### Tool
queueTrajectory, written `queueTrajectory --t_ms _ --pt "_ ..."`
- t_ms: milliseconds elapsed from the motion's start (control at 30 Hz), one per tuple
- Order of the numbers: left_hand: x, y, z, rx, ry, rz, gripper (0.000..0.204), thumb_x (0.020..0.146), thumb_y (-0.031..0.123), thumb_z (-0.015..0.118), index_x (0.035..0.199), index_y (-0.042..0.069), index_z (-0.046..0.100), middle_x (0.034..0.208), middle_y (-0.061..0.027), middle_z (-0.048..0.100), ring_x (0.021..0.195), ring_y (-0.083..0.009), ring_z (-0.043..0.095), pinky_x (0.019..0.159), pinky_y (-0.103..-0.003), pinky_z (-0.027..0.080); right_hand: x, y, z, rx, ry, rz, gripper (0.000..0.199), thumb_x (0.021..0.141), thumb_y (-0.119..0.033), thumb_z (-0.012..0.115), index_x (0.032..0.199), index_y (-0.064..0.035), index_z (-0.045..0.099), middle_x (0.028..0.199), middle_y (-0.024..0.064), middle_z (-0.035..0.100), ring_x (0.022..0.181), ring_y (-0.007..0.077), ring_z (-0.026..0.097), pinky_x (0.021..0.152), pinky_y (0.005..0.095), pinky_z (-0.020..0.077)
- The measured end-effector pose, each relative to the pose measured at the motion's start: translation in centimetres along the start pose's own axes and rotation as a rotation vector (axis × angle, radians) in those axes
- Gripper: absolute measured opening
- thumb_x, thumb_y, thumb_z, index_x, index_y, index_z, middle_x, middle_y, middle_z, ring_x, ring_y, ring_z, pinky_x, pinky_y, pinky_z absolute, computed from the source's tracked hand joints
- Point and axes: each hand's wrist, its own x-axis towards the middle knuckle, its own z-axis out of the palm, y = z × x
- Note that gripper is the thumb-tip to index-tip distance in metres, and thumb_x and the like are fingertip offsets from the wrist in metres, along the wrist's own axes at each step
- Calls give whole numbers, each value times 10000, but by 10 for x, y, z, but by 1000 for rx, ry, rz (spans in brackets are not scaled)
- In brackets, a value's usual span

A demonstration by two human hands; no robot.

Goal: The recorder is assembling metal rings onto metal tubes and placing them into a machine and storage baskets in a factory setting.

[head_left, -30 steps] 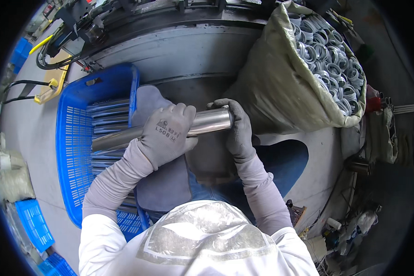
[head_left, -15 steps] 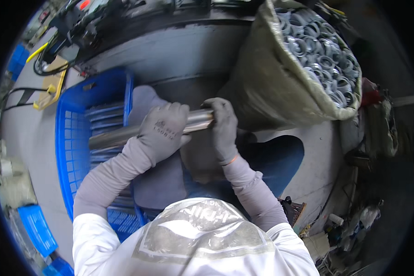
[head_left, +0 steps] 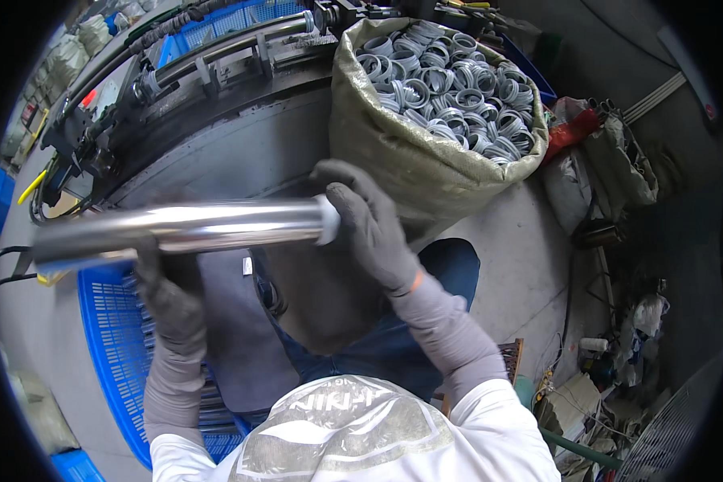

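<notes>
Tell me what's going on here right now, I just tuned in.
A person in grey gloves holds a shiny metal tube level in front of them. The left hand grips it from below near the middle, and the right hand wraps its capped end. Below sits a blue crate with more tubes; beside the right hand stands a sack full of grey rings.

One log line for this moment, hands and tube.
left hand: grips metal tube from below | right hand: at tube's right end | tube: level, above blue crate | sack of rings: right
</notes>
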Motion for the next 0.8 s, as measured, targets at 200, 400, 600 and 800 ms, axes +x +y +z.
queueTrajectory --t_ms 200,400,600,800 --pt "45 70 1 426 -130 -94 434 927 -89 628 1356 -52 572 1194 -151 660 1088 -239 662 927 -370 558 132 66 -154 -783 0 191 451 941 -272 757 1354 -102 694 1364 154 664 1200 308 666 1025 420 534" --pt "8 9 25 1361 -617 162 578 682 140 797 1221 36 618 985 -179 640 906 -385 646 820 -500 518 172 142 -182 -1210 -555 373 405 850 -357 720 1140 -82 787 1285 241 687 1222 389 661 1076 445 510" --pt "-1 -17 16 1457 -698 69 607 684 229 781 1234 43 605 990 -179 655 948 -382 667 810 -490 527 164 179 -190 -1326 -460 259 347 891 -342 677 1084 -79 795 1233 246 694 1105 410 690 984 477 548" --pt "-2 -8 13 1452 -662 93 617 676 233 766 1231 22 599 963 -180 657 927 -373 668 812 -476 536 98 24 -118 -320 -124 200 121 956 -80 746 1009 29 744 1087 99 745 942 139 686 801 295 556"
